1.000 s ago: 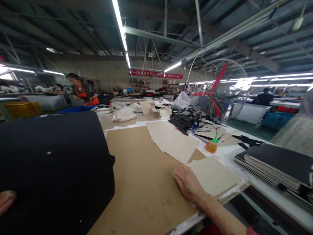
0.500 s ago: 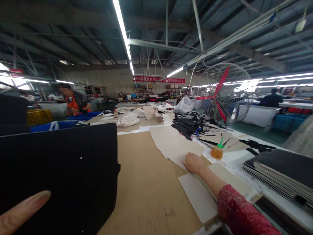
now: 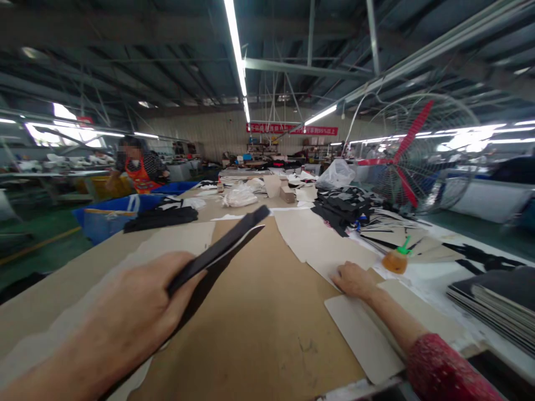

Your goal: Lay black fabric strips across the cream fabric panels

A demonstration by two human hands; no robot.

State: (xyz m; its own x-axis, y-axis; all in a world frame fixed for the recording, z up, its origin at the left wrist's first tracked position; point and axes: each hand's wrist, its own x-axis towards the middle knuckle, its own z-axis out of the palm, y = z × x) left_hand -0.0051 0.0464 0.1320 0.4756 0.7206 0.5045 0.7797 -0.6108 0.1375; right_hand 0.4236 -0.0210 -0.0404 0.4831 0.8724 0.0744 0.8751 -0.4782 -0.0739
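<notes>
My left hand (image 3: 137, 312) is closed around a black panel (image 3: 221, 245), gripping it at the edge. The panel is tilted nearly edge-on to me, with a thin pale line along its side, over the brown board (image 3: 259, 312). Over on the right, my right hand (image 3: 353, 279) has its fingers curled down at the edge of a beige sheet (image 3: 321, 239); the fingertips are partly hidden. Just below that hand lies a pale rectangular piece (image 3: 363, 334), and another pale piece (image 3: 418, 301) lies under the right forearm.
An amber bottle with a green spout (image 3: 395, 260) stands beyond my right hand. Stacked dark panels (image 3: 493, 301) lie at the right, black scraps (image 3: 351, 206) farther back. A caged fan (image 3: 418, 156) stands behind the table. A co-worker (image 3: 140, 164) is near blue bins (image 3: 108, 217) at the left.
The black panel has turned from facing me broadside to nearly edge-on, and my left hand has come fully into view. My right hand stays by the beige sheet. The view has swung left.
</notes>
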